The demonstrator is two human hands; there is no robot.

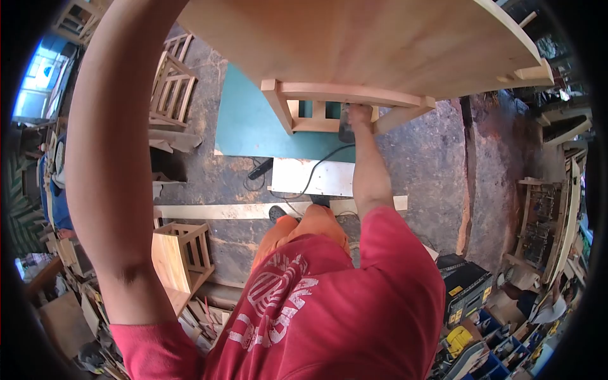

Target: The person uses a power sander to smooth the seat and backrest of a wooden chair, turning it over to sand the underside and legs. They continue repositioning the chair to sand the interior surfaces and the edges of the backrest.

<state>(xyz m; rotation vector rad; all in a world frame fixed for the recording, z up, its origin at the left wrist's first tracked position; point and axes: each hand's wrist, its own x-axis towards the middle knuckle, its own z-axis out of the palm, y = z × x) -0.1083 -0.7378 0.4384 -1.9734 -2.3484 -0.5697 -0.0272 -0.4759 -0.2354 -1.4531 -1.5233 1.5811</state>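
A large pale wooden panel with a slatted frame (pixel 348 92) fills the top of the head view. Below the panel's near edge, my right hand (pixel 361 116) is closed around a dark, partly see-through power tool (pixel 346 123), against the frame's right part. A black cord (pixel 310 174) runs from the tool down toward my feet. The tool's working end is hidden by the frame. My left arm reaches up along the left side of the view, and my left hand is out of the picture beyond the top edge.
A teal sheet (pixel 244 120) lies under the frame. White boards (pixel 310 176) and a long plank (pixel 221 211) lie by my feet. Wooden frames (pixel 174 88) and a wooden piece (pixel 174 256) stand left. A black toolbox (pixel 465 288) and another person (pixel 548 310) are lower right.
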